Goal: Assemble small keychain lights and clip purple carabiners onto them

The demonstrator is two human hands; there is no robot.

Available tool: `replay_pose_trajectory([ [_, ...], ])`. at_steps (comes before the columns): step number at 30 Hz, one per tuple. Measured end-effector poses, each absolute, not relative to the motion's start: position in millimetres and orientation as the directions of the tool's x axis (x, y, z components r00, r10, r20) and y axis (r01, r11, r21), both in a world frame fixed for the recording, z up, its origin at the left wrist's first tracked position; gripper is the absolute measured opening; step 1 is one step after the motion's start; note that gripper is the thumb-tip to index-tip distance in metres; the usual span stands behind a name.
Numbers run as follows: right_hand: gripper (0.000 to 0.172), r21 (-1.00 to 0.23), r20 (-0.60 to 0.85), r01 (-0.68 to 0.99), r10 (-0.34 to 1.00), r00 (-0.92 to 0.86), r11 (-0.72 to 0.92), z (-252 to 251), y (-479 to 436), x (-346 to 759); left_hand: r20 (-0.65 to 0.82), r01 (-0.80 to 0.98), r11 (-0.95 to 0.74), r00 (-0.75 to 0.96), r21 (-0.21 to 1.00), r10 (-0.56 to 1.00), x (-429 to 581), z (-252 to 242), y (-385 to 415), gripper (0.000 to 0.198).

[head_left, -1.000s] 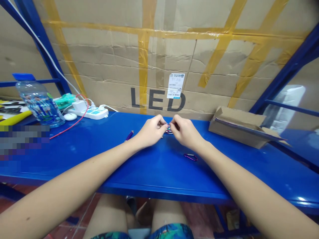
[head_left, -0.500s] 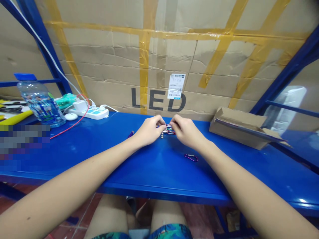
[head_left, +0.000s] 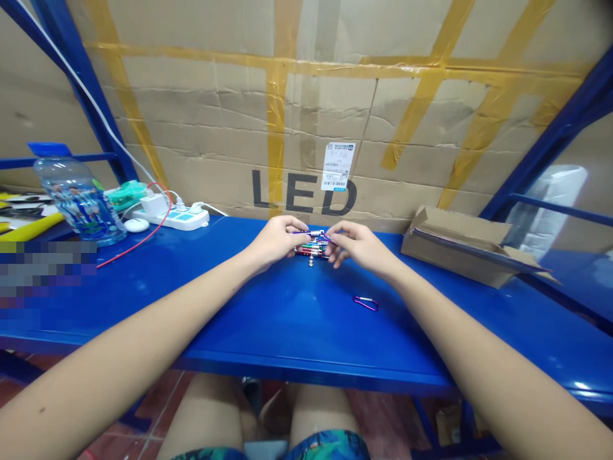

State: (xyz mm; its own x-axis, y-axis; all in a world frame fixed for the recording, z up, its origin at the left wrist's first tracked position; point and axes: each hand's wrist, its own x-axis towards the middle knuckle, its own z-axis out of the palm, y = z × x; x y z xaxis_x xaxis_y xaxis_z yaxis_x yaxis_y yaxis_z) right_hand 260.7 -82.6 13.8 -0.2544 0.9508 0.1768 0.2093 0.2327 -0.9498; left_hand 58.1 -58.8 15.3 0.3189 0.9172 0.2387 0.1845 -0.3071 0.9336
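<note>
My left hand (head_left: 280,241) is closed around a slim purple metal tube (head_left: 301,232), which lies level with its silver end pointing right. At that end the fingertips of my right hand (head_left: 353,246) pinch a small purple clip (head_left: 327,237) that looks like a carabiner; its lower fingers are spread. Just below the hands, several similar shiny tubes (head_left: 309,251) in red, green and blue lie side by side, partly hidden by fingers. In front of them is a short row of tiny silvery pieces (head_left: 311,262), too small to name. A loose purple carabiner (head_left: 366,303) lies nearer me.
On the blue table (head_left: 287,332), an open cardboard box (head_left: 457,249) stands at the right. A water bottle (head_left: 79,195), a white power strip (head_left: 184,218), a white mouse-like object (head_left: 136,225) and a red cable (head_left: 143,240) are at the left. A large carton (head_left: 215,128) walls the back.
My left hand has shifted slightly left and up, and the purple tube now shows between my hands. The right fingers have spread, and more of the coloured tubes are visible.
</note>
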Motion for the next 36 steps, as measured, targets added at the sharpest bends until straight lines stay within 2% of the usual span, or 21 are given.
replay_pose_trajectory([
  [4, 0.021, -0.97, 0.121, 0.153, 0.925, -0.361, 0.187, 13.9, -85.5, 260.3, 0.301, 0.195, -0.385, 0.353, 0.902, 0.886, 60.9, 15.3, -62.6, 0.012],
  [8, 0.024, -0.958, 0.141, 0.172, 0.896, -0.421, 0.231, 13.5, -88.4, 258.6, 0.396, 0.166, -0.517, 0.465, 0.839, 0.792, 63.7, 12.4, -67.9, 0.011],
  [13, 0.014, -0.934, 0.148, 0.235, 0.89, -0.431, 0.27, 13.0, -90.7, 256.6, 0.504, 0.167, -0.643, 0.487, 0.748, 0.713, 65.4, 7.2, -68.8, 0.015],
  [15, 0.016, -0.93, 0.15, 0.245, 0.892, -0.426, 0.273, 12.3, -90.8, 255.3, 0.54, 0.158, -0.676, 0.485, 0.72, 0.688, 65.4, 7.2, -69.0, 0.019],
  [18, 0.018, -0.948, 0.147, 0.194, 0.888, -0.435, 0.252, 11.4, -91.2, 252.7, 0.575, 0.169, -0.714, 0.482, 0.68, 0.662, 64.9, 8.0, -70.1, 0.024],
  [22, 0.016, -0.986, 0.087, 0.098, 0.909, -0.407, 0.138, 11.2, -92.9, 250.0, 0.592, 0.174, -0.735, 0.485, 0.655, 0.643, 66.5, 8.3, -72.3, 0.026],
  [25, 0.019, -0.988, 0.085, 0.09, 0.929, -0.36, 0.125, 10.6, -92.9, 250.0, 0.574, 0.023, -0.655, 0.459, 0.755, 0.678, 69.9, 9.4, -73.0, 0.038],
  [27, 0.021, -0.981, 0.127, 0.094, 0.931, -0.342, 0.168, 10.2, -92.3, 250.6, 0.526, -0.176, -0.502, 0.418, 0.846, 0.74, 70.7, 11.3, -71.6, 0.046],
  [30, 0.018, -0.975, 0.165, 0.091, 0.934, -0.318, 0.204, 10.8, -91.9, 251.1, 0.397, -0.401, -0.23, 0.408, 0.887, 0.822, 66.6, 15.2, -66.0, 0.059],
  [33, 0.016, -0.97, 0.174, 0.113, 0.936, -0.307, 0.217, 11.9, -92.3, 251.1, 0.297, -0.468, -0.073, 0.425, 0.881, 0.855, 59.2, 17.4, -59.0, 0.064],
  [36, 0.018, -0.951, 0.202, 0.158, 0.923, -0.327, 0.264, 11.5, -92.2, 251.6, 0.253, -0.481, -0.014, 0.435, 0.877, 0.864, 54.9, 16.7, -54.4, 0.066],
])
